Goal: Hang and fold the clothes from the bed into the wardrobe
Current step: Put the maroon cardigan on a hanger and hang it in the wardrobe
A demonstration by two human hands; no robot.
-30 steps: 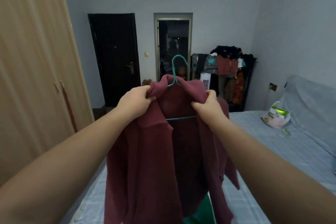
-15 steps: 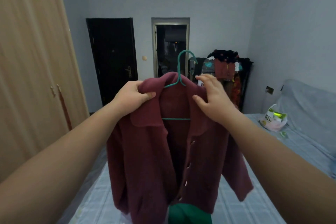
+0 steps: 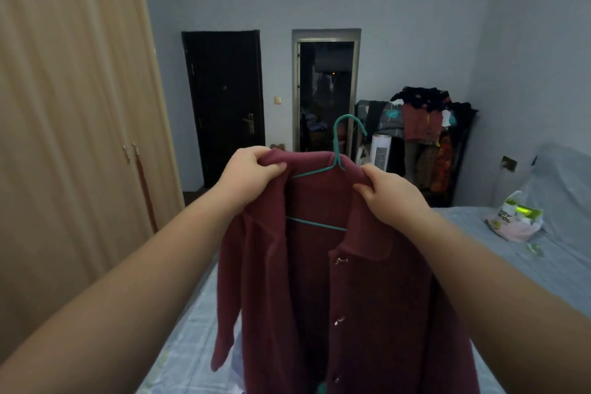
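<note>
Head view: the left hand [image 3: 248,171] and right hand [image 3: 388,190] each pinch a shoulder of the maroon jacket [image 3: 335,281], fingers curled into the cloth. It hangs on a teal hanger [image 3: 339,150] above the bed [image 3: 499,253], beside the closed wardrobe [image 3: 73,112].

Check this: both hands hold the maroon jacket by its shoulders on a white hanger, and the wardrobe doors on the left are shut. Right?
Not quite: the head view shows the hanger is teal, not white. The left hand and right hand do hold the maroon jacket by its shoulders, and the wardrobe doors are shut.
</note>
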